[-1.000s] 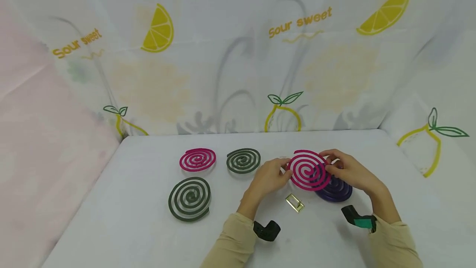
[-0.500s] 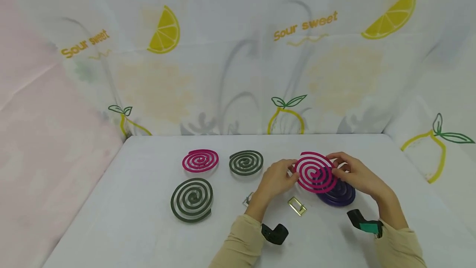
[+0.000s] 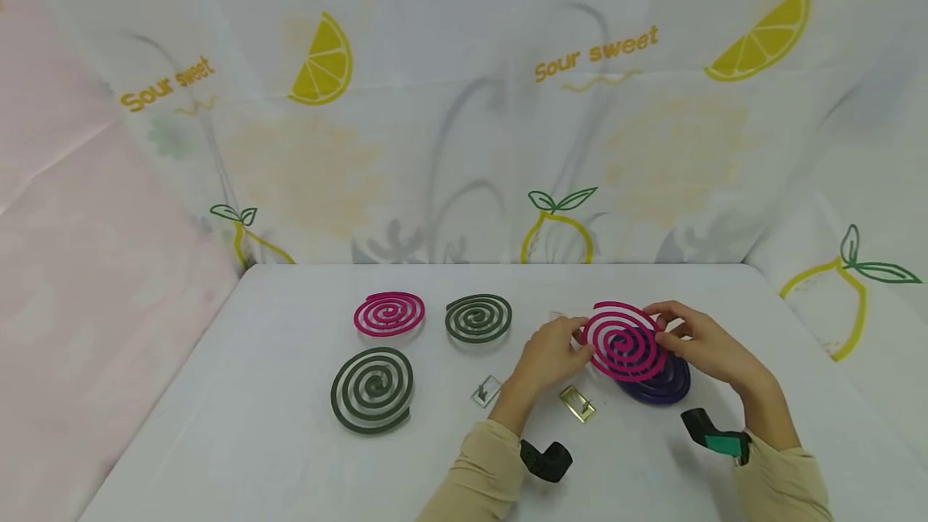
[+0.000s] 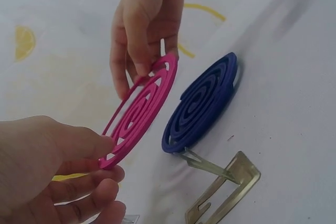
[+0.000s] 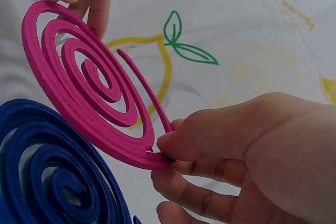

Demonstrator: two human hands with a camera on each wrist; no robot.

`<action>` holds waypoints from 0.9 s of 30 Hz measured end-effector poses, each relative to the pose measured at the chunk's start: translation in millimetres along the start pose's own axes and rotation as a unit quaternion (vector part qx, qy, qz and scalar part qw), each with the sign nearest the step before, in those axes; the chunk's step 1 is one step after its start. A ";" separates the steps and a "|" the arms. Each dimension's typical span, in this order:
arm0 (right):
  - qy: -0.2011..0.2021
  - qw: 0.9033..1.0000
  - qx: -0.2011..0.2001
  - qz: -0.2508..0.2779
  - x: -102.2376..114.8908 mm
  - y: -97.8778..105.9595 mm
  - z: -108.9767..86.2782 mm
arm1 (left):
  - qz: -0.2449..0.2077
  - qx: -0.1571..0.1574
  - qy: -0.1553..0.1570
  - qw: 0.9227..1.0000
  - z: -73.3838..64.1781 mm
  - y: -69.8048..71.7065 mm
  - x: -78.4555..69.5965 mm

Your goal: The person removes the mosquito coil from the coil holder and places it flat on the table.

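A pink mosquito coil [image 3: 623, 342] is held up off the table between both hands. My left hand [image 3: 553, 351] pinches its left rim with thumb and fingers. On the opposite rim, my right hand [image 3: 706, 347] pinches the coil near its outer end, clearest in the right wrist view. Behind and below it lies a dark blue coil [image 3: 656, 393], partly covered by the pink one in the head view; the left wrist view shows a gap between the two. A gold metal coil stand [image 3: 577, 403] with a raised tongue lies on the table near my left hand.
Left of the hands lie another pink coil [image 3: 389, 313], a green coil [image 3: 478, 317] and a larger-looking green coil [image 3: 375, 383]. A silver stand [image 3: 486, 391] rests beside my left wrist. A patterned cloth [image 3: 435, 127] rises behind the white table [image 3: 239, 425].
Both hands have shifted slightly right and nearer with the pink coil, which covers more of the blue one. The silver stand has come out from behind my left forearm.
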State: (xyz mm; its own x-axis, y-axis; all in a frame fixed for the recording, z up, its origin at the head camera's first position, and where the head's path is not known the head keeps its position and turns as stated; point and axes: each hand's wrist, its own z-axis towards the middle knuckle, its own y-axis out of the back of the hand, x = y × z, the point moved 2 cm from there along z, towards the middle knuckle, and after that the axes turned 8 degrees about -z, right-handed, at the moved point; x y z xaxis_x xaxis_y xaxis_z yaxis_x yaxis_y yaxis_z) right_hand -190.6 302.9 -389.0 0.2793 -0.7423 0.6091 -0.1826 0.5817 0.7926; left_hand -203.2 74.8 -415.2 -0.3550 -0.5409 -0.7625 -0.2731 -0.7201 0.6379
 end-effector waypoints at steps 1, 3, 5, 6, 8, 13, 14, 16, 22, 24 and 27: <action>0.000 1.000 0.001 -0.004 -0.5 0.7 -0.2 | 0.000 0.000 -0.002 1.000 0.5 -1.3 0.0; -0.001 1.000 0.003 -0.009 -1.8 2.3 -0.9 | 0.002 0.000 -0.002 1.000 1.2 -4.2 0.1; -0.002 1.000 0.004 -0.015 -3.2 3.8 -1.7 | 0.004 0.003 -0.002 1.000 1.9 -6.9 -0.1; -0.003 1.000 0.005 -0.016 -4.0 4.5 -2.3 | 0.007 0.006 -0.003 1.000 2.1 -8.0 -0.5; -0.004 1.000 0.007 -0.017 -5.7 5.3 -3.1 | 0.012 0.011 -0.003 1.000 2.2 -9.8 -1.5; -0.019 1.000 0.016 -0.013 -10.0 7.0 -4.5 | 0.033 0.018 -0.011 0.999 3.3 -12.2 -4.9; -0.023 0.999 0.018 -0.012 -10.8 7.1 -4.9 | 0.037 0.020 -0.010 0.999 3.7 -12.9 -5.3; -0.034 0.999 0.022 -0.009 -12.5 7.2 -5.7 | 0.043 0.022 -0.010 0.999 4.5 -15.7 -5.2; -0.047 0.998 0.028 0.005 -17.7 4.2 -8.7 | 0.071 0.023 -0.012 0.997 6.3 -25.1 -4.1; -0.051 0.998 0.033 0.009 -19.3 3.3 -9.2 | 0.078 0.026 -0.012 0.997 6.1 -27.5 -3.9; -0.065 0.997 0.047 0.014 -21.0 2.6 -9.9 | 0.075 0.033 -0.012 0.997 5.6 -30.7 -3.7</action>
State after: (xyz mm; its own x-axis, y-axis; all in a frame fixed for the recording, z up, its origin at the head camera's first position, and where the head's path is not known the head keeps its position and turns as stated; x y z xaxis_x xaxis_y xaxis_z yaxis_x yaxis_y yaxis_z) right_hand -187.6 323.3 -400.0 0.1504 -0.7667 0.6242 -0.2776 0.5732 0.7710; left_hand -198.5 101.4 -431.3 -0.4180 -0.6295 -0.6550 -0.2726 -0.6009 0.7514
